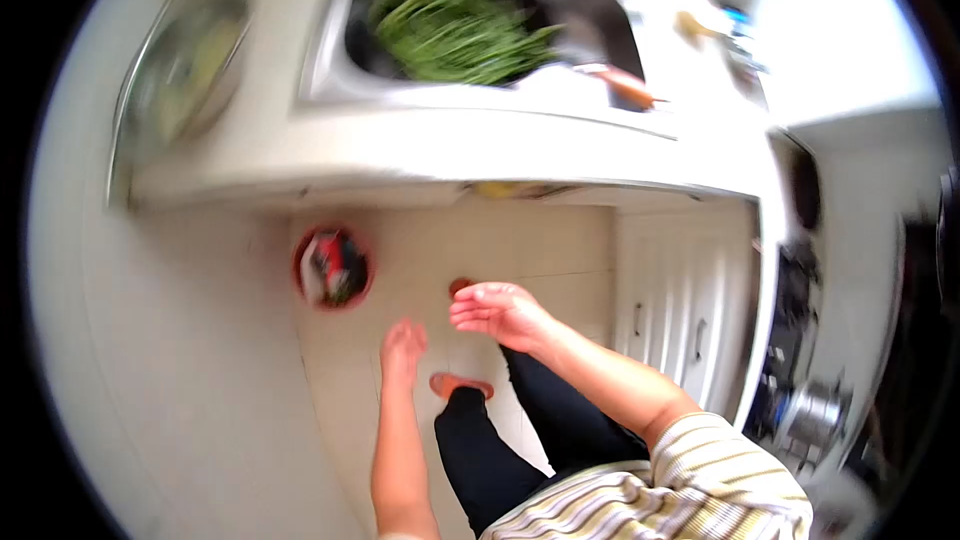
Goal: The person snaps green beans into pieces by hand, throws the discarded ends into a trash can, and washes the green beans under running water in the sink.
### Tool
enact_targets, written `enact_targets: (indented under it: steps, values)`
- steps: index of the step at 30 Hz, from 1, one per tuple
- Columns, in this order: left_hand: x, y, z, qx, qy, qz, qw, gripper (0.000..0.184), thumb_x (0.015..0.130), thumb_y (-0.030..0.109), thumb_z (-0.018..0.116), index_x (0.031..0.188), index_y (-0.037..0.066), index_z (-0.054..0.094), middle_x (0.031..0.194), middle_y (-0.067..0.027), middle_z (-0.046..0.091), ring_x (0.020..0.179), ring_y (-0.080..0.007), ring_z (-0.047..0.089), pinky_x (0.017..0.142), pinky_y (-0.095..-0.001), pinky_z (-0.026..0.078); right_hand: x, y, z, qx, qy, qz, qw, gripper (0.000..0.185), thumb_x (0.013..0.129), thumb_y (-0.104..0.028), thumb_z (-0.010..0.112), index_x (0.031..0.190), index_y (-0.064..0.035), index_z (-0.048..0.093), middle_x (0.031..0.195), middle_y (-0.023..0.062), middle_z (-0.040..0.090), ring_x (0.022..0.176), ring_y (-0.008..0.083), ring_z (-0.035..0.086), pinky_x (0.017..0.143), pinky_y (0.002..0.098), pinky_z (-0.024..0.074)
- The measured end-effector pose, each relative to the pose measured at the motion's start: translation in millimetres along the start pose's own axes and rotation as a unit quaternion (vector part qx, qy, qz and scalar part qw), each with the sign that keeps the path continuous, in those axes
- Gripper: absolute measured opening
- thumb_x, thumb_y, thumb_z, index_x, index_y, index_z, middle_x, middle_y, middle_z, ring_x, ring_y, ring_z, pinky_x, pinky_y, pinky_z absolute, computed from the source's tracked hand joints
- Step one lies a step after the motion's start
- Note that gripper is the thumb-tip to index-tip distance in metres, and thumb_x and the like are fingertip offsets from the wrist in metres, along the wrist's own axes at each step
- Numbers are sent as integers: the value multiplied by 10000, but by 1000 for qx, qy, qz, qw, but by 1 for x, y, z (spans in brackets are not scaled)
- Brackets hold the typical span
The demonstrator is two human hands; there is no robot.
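Note:
My right hand (497,310) hangs in front of my body over the floor, palm partly turned up, fingers stretched out, with nothing in it. To its left, my left hand (404,348) is raised at a similar height; its fingers are smeared by motion, and no object shows in it. Both hands are apart from the counter. Beyond them, a heap of long, thin green vegetables (455,32) lies in the metal sink (322,70). A blurred orange-brown handle (628,88) rests at the sink's front right edge.
A red bin (370,265) with waste in it stands on the floor at left. The white counter (450,145) runs across ahead of me. A glass-like bowl or lid (190,70) is at far left. White cabinet doors (665,290) and a metal pot (812,415) are at right.

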State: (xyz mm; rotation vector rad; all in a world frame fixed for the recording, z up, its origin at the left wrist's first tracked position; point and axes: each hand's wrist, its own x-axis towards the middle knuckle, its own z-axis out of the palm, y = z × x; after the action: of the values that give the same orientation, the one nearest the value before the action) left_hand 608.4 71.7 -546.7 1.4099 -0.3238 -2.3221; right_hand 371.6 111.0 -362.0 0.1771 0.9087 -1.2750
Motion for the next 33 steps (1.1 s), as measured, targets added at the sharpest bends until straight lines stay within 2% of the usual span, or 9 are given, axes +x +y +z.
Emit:
enact_targets:
  steps: [6,10,12,15,17,21,23,27,33]
  values:
    - [-157,29,191,277,-114,43,953,206,857,64,573,1052,-2,566,937,-98,644,786,-138,617,701,-251,499,-137,-166,-22,-147,159,-273,937,165,848,-53,569,972,45,613,879,136,645,733,178,635,657,287,533]
    - [-154,56,294,363,-195,54,910,186,831,32,593,1013,-6,597,926,-81,646,784,-117,603,695,-240,490,-138,-274,-134,-307,422,-422,741,179,761,-66,642,910,33,662,741,72,667,641,112,618,610,260,509]
    - [-141,60,353,427,-239,107,866,161,827,26,589,984,-3,613,900,-68,646,775,-110,595,685,-242,486,-149,-333,-177,-438,539,-413,589,230,702,-157,713,877,-11,689,772,120,676,677,177,648,668,305,517]
    - [-103,60,441,439,-253,114,855,157,820,20,600,974,-1,623,863,-47,646,755,-97,598,684,-227,488,-141,-410,-233,-557,575,-351,485,472,628,-226,787,1013,3,638,924,164,612,875,283,599,796,347,487]
    - [-90,53,505,462,-213,85,857,139,824,26,598,959,7,626,847,-41,644,743,-94,593,660,-227,481,-132,-444,-246,-547,615,-288,489,567,622,-257,801,1076,9,590,1070,196,529,962,328,553,839,367,470]
    - [-59,42,600,458,-270,21,847,154,847,36,575,992,-10,601,880,-76,643,755,-122,597,681,-241,479,-117,-480,-233,-522,591,-261,557,525,616,-238,808,1040,-9,600,1033,163,524,919,317,568,820,372,479]
    - [-48,39,631,442,-255,10,860,157,849,34,569,995,-15,596,880,-87,643,756,-129,602,685,-249,484,-114,-478,-236,-527,585,-272,553,368,636,-176,785,932,-24,627,974,146,547,853,310,578,771,379,485]
    - [-31,42,653,428,-232,-6,874,150,847,40,567,988,-5,590,869,-83,635,748,-137,598,691,-262,492,-116,-476,-251,-534,546,-339,549,117,668,-48,702,750,-29,620,816,130,575,761,312,582,694,391,481]
    - [-21,58,632,400,-190,-33,896,113,850,36,560,952,2,596,852,-72,632,744,-129,596,675,-247,490,-114,-482,-246,-632,536,-223,513,53,734,1,552,745,-23,599,839,175,580,777,348,594,713,413,493]
